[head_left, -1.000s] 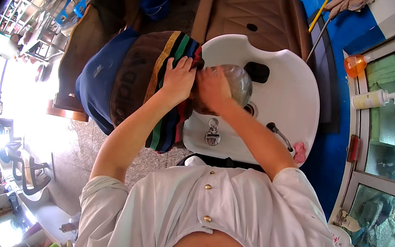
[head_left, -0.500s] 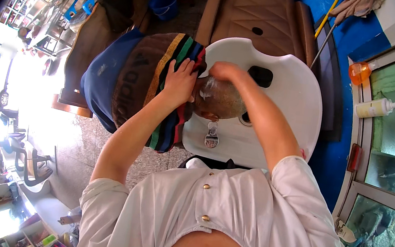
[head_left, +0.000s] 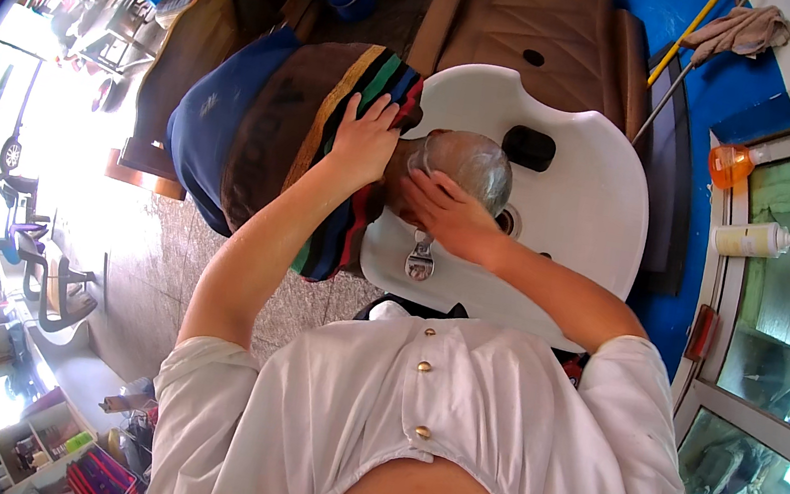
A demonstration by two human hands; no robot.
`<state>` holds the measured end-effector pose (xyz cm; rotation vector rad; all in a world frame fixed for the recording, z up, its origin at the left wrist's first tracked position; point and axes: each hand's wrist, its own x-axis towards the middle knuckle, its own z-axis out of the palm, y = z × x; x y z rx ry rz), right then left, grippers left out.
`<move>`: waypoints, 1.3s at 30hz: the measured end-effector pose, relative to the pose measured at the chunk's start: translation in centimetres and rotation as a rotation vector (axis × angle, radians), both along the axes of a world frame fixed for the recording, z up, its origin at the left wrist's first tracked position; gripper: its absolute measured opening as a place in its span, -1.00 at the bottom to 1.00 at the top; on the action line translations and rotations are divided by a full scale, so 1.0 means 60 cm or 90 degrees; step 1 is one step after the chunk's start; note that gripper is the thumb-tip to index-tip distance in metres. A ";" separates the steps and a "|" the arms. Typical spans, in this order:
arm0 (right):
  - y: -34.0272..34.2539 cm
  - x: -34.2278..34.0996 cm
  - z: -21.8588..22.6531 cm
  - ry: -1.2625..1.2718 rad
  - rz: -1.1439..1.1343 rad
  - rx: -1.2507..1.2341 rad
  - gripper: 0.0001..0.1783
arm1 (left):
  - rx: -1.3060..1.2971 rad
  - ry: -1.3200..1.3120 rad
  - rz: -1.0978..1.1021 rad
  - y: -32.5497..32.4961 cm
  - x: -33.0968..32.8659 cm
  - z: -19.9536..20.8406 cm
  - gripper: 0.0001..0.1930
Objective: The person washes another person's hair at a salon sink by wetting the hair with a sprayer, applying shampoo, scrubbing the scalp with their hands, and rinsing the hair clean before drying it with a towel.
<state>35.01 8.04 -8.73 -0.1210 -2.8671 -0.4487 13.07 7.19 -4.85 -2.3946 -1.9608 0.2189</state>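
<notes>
White basin [head_left: 586, 183], lathered head [head_left: 467, 166] — a hair wash in the lathering step.
Left hand [head_left: 365, 137] is laid flat on the striped towel [head_left: 337, 229]; right hand [head_left: 445, 212] is spread open against the head — lower than half a second ago; rinsing is judged next.

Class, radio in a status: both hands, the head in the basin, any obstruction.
Left hand on striped towel. Right hand flat on lathered head, over white basin. No obstruction.
</notes>
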 end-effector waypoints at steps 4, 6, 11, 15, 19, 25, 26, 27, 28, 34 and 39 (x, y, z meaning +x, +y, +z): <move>0.058 0.037 0.022 0.130 -0.011 -0.070 -0.58 | -0.037 0.037 0.021 -0.008 0.006 0.015 -0.38; 0.067 -0.005 0.023 0.187 -0.146 -0.145 -0.59 | -0.034 0.039 0.034 -0.004 0.008 0.015 -0.41; 0.031 -0.016 0.007 0.019 0.116 -0.053 -0.64 | -0.022 0.026 0.026 -0.002 -0.001 0.005 -0.41; 0.074 0.057 0.021 0.023 0.205 -0.065 -0.58 | -0.015 0.011 0.029 -0.010 0.002 0.009 -0.42; 0.047 -0.011 0.036 0.053 0.077 -0.119 -0.56 | -0.015 0.011 0.038 -0.002 0.006 0.008 -0.42; 0.067 0.061 0.001 0.023 0.277 -0.022 -0.67 | -0.035 -0.016 0.029 -0.007 0.007 0.019 -0.43; 0.076 0.075 0.001 0.011 0.280 -0.027 -0.68 | -0.029 -0.016 0.030 -0.008 0.009 0.019 -0.43; 0.078 0.083 0.005 0.003 0.279 -0.035 -0.68 | -0.026 -0.013 0.026 -0.009 0.009 0.018 -0.43; 0.078 0.087 0.007 -0.005 0.278 -0.044 -0.69 | -0.019 -0.013 0.028 -0.010 0.008 0.016 -0.43; 0.032 -0.016 -0.004 0.008 0.167 -0.067 -0.63 | -0.033 0.003 0.032 -0.006 0.008 0.021 -0.41; 0.069 0.112 -0.029 -0.077 0.255 0.029 -0.54 | -0.061 -0.005 0.039 -0.010 0.012 0.029 -0.38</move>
